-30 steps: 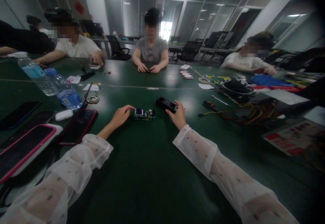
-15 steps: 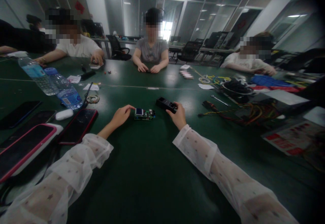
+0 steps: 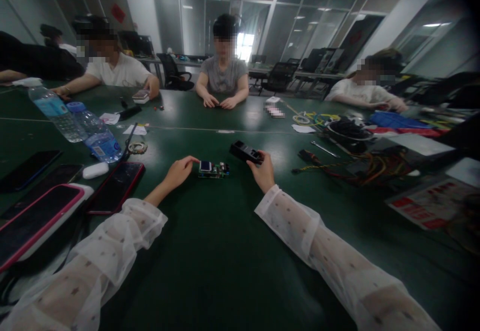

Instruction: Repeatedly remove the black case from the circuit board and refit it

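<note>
A small green circuit board [image 3: 214,169] with a little square screen lies on the dark green table [image 3: 210,251]. My left hand [image 3: 180,172] stretches its index finger to the board's left edge, and the fingertip appears to touch it. The other fingers are partly curled, and I see nothing in that hand. To the right of the board, my right hand [image 3: 264,172] grips the near right end of a black plastic case [image 3: 243,150] with cut-outs on top. The case is slanted and sits apart from the board. My fingers hide its right end.
Several phones, including a red-edged phone [image 3: 117,188], lie left beside a white earbud case [image 3: 95,170]. Two water bottles, one a blue-capped bottle [image 3: 95,133], stand behind them. Tangled wires [image 3: 337,168] and a wrench [image 3: 324,149] lie right. Several people sit opposite.
My hands, the board and the black case stay almost where they were. Across the table, the hand of the person on the left has shifted slightly right, off the top of a small box.
</note>
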Demonstrator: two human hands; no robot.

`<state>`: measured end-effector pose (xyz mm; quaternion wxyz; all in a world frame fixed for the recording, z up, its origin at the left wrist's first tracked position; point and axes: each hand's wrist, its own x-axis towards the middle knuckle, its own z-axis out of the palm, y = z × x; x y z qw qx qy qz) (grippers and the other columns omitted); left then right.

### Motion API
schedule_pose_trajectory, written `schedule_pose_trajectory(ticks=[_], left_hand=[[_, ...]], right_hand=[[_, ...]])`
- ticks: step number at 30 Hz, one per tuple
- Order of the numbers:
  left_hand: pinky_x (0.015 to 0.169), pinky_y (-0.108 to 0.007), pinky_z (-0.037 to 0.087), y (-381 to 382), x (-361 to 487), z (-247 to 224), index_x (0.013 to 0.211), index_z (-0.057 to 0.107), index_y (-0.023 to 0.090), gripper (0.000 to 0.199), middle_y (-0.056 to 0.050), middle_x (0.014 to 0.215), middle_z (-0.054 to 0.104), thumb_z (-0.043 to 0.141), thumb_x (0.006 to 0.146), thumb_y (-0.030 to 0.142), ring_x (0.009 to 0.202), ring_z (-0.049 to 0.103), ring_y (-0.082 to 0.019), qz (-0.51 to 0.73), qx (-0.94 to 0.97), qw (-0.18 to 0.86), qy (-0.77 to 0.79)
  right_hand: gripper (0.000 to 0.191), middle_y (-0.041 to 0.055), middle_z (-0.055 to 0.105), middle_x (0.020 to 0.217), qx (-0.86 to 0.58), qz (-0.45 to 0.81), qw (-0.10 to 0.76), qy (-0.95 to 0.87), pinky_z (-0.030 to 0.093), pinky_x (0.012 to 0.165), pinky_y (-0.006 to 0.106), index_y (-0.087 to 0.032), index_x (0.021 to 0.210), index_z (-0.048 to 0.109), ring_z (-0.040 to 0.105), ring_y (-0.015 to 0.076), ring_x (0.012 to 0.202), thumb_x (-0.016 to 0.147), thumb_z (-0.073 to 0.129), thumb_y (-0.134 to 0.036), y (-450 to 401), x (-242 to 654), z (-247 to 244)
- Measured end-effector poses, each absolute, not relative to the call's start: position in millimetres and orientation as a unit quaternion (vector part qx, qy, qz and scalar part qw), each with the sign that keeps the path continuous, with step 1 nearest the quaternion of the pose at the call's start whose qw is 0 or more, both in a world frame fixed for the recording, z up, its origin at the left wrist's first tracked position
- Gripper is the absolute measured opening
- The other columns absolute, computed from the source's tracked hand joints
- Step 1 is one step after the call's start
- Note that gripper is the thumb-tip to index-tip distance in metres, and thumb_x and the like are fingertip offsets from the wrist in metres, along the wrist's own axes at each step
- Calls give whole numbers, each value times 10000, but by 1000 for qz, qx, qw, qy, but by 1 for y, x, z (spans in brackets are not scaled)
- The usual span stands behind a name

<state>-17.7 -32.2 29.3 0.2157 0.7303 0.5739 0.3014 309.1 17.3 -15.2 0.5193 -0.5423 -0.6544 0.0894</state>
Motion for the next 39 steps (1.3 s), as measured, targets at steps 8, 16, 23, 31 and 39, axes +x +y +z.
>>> schedule_pose_trajectory(ticks=[8, 16, 23, 31, 39], left_hand=[[554, -240, 334, -29, -19, 26, 1132, 660, 191, 350, -4, 699, 612, 363, 955, 245, 564, 507, -130, 304, 739, 205, 565], [564, -237, 346, -27, -20, 22, 1100, 670, 205, 324, 5, 690, 609, 390, 940, 239, 593, 531, -137, 319, 738, 199, 561], [561, -234, 354, -26, -20, 20, 1131, 652, 210, 335, 16, 643, 566, 370, 957, 258, 559, 517, -133, 320, 735, 205, 562], [553, -234, 354, -28, -18, 23, 1214, 602, 207, 347, 25, 614, 532, 362, 972, 274, 535, 503, -129, 318, 724, 214, 574], [556, -240, 360, -29, -18, 24, 1209, 605, 214, 342, 18, 635, 549, 368, 976, 293, 557, 517, -137, 313, 727, 203, 576]], right_hand=[[564, 123, 554, 1272, -437, 129, 547, -702, 484, 1027, 491, -228, 1360, 419, 591, 261, 1135, 852, 652, -309, -34, 263, 19], [552, 106, 552, 1290, -389, 203, 476, -763, 477, 1056, 492, -249, 1368, 420, 581, 262, 1182, 867, 649, -294, -43, 255, 17], [559, 106, 555, 1291, -391, 231, 443, -773, 468, 1065, 487, -237, 1364, 422, 571, 255, 1203, 859, 660, -267, -37, 257, 12], [690, 105, 487, 1385, -380, 179, 385, -822, 367, 1138, 544, -294, 1473, 304, 455, 269, 1328, 872, 641, -258, -39, 256, 18], [732, 116, 505, 1339, -408, 214, 386, -799, 405, 1090, 552, -276, 1462, 314, 493, 277, 1274, 837, 692, -310, -34, 259, 10]])
